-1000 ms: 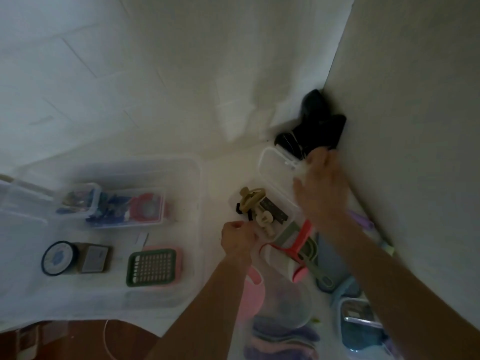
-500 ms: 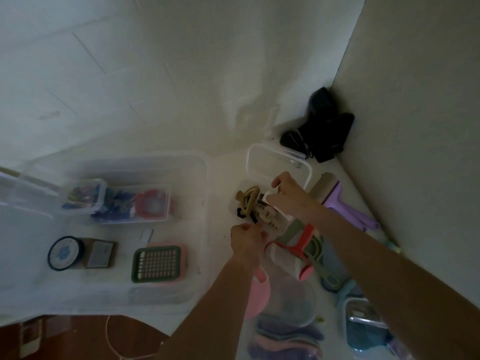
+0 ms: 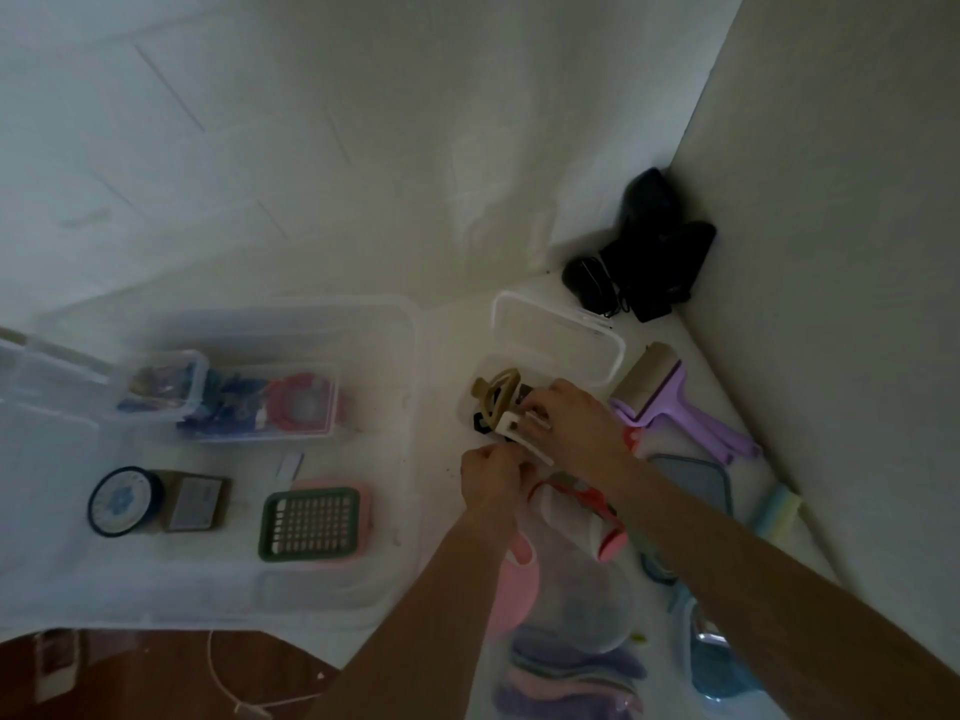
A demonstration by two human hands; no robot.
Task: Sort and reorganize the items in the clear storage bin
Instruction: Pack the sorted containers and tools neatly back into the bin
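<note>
Over small box [image 3: 478, 402], right hand [image 3: 576, 428] grip pinching white clip [image 3: 511, 426], left hand [image 3: 491, 478] curled, contents unclear

Pretty dim in here. White tiled floor [image 3: 260, 174] runs into a plain beige wall [image 3: 831, 252]. Dark wood [image 3: 130, 678] shows bottom-left.

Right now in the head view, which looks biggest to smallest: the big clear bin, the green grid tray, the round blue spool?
1. big clear bin
2. green grid tray
3. round blue spool, clearly smaller than the tray.

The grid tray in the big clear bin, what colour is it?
Dark green, over a pink base; the head view shows the grid tray.
</note>
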